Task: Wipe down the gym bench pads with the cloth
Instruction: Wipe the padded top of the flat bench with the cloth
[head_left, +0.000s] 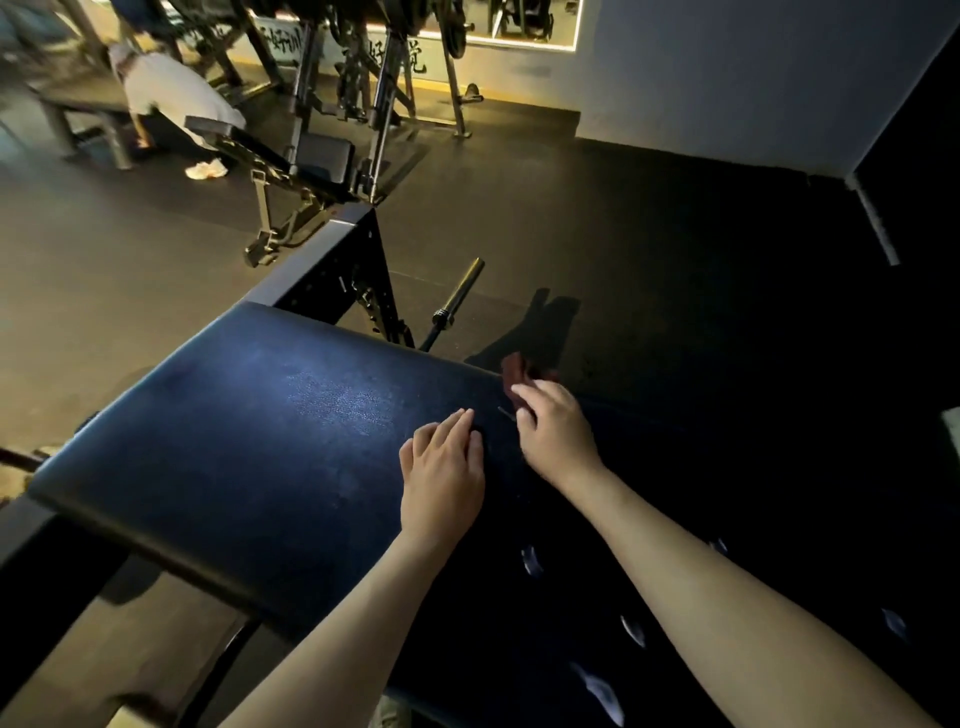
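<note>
Cloth (519, 370), dark red and bunched, is gripped by right hand (558, 436); left hand's (441, 470) fingers (458, 423) lie straight on pad (249, 415).

left hand (441, 467) on pad (234, 415) | cloth (519, 371) at far edge

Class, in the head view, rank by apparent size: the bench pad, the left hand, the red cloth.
1. bench pad
2. left hand
3. red cloth, partly hidden by the right hand, so full size unsure

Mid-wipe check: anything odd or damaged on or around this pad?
No damage shows on the bench pad; its pale patch may be glare. A barbell lies on the floor just beyond it.
</note>
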